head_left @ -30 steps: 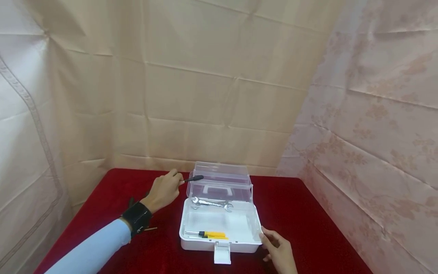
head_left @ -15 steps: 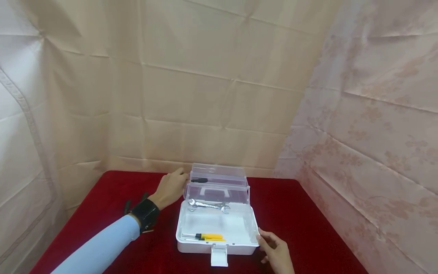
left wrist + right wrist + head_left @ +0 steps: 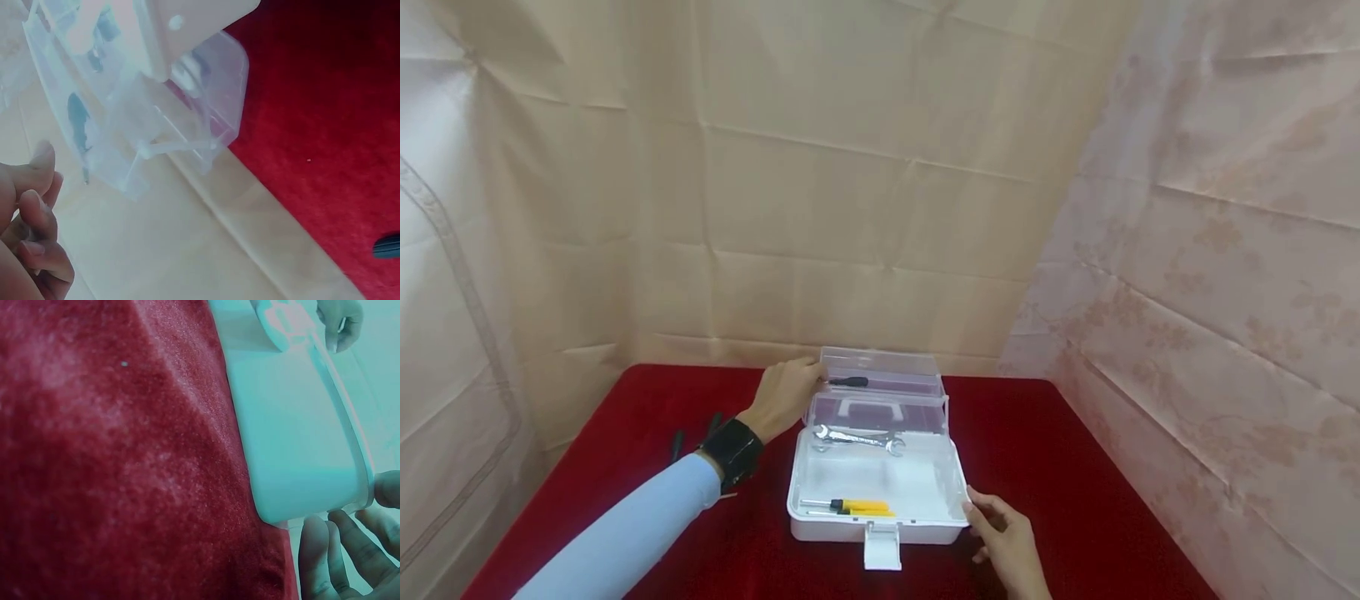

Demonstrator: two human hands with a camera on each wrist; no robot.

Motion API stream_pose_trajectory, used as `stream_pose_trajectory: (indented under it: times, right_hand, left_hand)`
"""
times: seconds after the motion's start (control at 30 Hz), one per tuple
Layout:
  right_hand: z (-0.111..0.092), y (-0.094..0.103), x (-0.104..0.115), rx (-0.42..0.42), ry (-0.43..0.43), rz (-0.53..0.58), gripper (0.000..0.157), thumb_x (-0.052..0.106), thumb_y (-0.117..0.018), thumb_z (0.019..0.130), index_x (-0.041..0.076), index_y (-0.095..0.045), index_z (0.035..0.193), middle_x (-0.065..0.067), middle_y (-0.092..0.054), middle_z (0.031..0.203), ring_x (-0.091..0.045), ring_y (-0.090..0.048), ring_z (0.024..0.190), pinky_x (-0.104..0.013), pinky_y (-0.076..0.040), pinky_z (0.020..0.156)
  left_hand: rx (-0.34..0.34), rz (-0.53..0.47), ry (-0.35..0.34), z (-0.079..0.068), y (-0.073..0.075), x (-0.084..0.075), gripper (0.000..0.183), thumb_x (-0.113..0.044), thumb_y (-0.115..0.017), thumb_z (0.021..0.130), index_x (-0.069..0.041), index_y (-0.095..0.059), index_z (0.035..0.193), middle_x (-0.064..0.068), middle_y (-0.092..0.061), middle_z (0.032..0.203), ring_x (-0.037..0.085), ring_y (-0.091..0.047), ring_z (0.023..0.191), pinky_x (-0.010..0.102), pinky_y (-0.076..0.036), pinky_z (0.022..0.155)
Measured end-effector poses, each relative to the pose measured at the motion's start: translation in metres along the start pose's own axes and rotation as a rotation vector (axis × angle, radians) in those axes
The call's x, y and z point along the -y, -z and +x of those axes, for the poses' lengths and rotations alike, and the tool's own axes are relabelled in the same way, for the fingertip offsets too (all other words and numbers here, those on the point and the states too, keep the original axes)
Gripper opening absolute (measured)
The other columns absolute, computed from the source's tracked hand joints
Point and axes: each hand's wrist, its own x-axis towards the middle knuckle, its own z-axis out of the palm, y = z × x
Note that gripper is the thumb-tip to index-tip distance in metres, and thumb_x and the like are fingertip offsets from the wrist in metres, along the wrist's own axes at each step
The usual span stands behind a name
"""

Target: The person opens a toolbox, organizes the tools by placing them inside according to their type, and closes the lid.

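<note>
A white toolbox (image 3: 925,533) stands with its clear lid (image 3: 910,414) tipped back. Lying in an upper compartment of the lid is a black-handled screwdriver (image 3: 850,382). Beside its shaft tip is my left hand (image 3: 782,398); the left wrist view shows its loosely bent fingers (image 3: 40,215) apart from the screwdriver. My right hand (image 3: 1009,542) holds the box's front right corner, thumb at the rim and fingers against the outer side. Inside the box, shiny wrenches (image 3: 859,438) lie at the back and yellow-handled screwdrivers (image 3: 865,506) along the front.
On the red cloth (image 3: 1060,483), left of the box, lie dark handles (image 3: 677,444), partly behind the left wrist. A white latch (image 3: 882,547) hangs down at the box's front. Cream curtain (image 3: 880,183) stands behind the table, patterned curtain (image 3: 1240,275) at the right.
My left hand has carried the black screwdriver rightward over the lid and let go of it in the upper compartment. The right hand has stayed at the box corner.
</note>
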Motion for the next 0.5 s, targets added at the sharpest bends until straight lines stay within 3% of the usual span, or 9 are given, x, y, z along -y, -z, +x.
stream_pose_trajectory:
  times: [0.17, 0.3, 0.4, 0.5]
  right_hand:
    - [-0.002, 0.005, -0.001, -0.016, -0.020, -0.010, 0.052, 0.037, -0.074, 0.084, 0.006, -0.067, 0.125, -0.010, -0.068, 0.113, -0.022, -0.058, 0.078, -0.038, -0.051, 0.052]
    - [-0.004, 0.011, -0.002, -0.033, -0.031, -0.017, 0.052, 0.036, -0.074, 0.085, 0.006, -0.066, 0.126, -0.010, -0.068, 0.111, -0.022, -0.058, 0.078, -0.038, -0.051, 0.053]
    - [-0.006, 0.013, -0.003, -0.037, -0.034, -0.017, 0.051, 0.036, -0.073, 0.085, 0.006, -0.066, 0.126, -0.010, -0.068, 0.110, -0.022, -0.058, 0.078, -0.038, -0.051, 0.053]
    - [-0.010, 0.014, -0.003, -0.033, -0.040, -0.021, 0.052, 0.036, -0.073, 0.086, 0.005, -0.065, 0.126, -0.010, -0.068, 0.106, -0.022, -0.058, 0.078, -0.037, -0.051, 0.053]
  left_hand:
    - [0.044, 0.041, 0.009, -0.015, 0.001, 0.008, 0.017, -0.015, -0.074, 0.085, -0.012, -0.075, 0.102, -0.002, -0.063, 0.079, 0.012, -0.051, 0.066, 0.024, -0.042, 0.057]
    - [0.066, 0.072, 0.060, -0.025, -0.002, 0.019, 0.019, -0.019, -0.077, 0.083, -0.011, -0.075, 0.101, -0.002, -0.062, 0.080, 0.010, -0.052, 0.064, 0.022, -0.045, 0.058]
    - [0.089, 0.059, 0.089, -0.028, -0.003, 0.024, 0.026, -0.020, -0.073, 0.087, -0.012, -0.073, 0.112, -0.001, -0.060, 0.086, 0.010, -0.050, 0.064, 0.021, -0.044, 0.058]
    - [0.131, 0.041, 0.077, -0.028, -0.004, 0.022, 0.038, -0.019, -0.069, 0.090, -0.012, -0.067, 0.127, 0.003, -0.058, 0.096, 0.011, -0.046, 0.060, 0.019, -0.042, 0.053]
